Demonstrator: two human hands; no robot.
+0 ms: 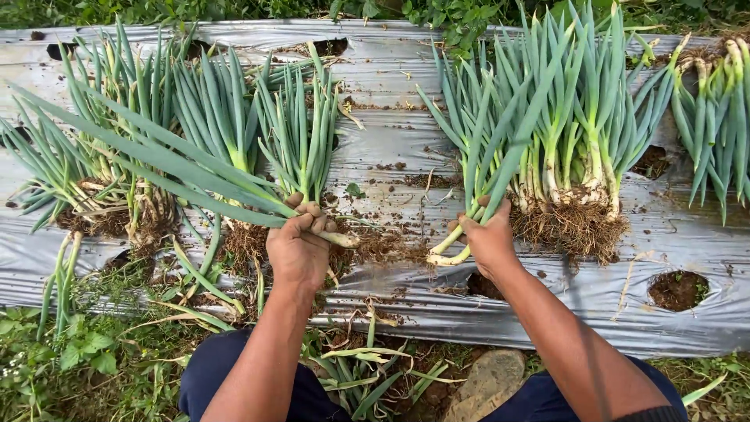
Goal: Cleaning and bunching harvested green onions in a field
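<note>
My left hand point(298, 248) grips a long green onion stalk point(168, 160) near its white base; its leaves stretch up and to the left. My right hand point(489, 238) holds a small bunch of green onions point(500, 148) by their white stems, with the leaves pointing up. Both hands hover over the silver plastic mulch sheet point(391, 141). Right of my right hand lies a big clump of pulled onions with a soil-caked root ball point(572, 227). More uprooted clumps point(226, 117) lie behind and left of my left hand.
Planting holes point(678, 289) open in the mulch at right. Another onion bunch point(715, 109) lies at the far right. Stripped leaves point(355, 375) and a stone point(488, 383) lie on the ground between my knees. Weeds grow at lower left.
</note>
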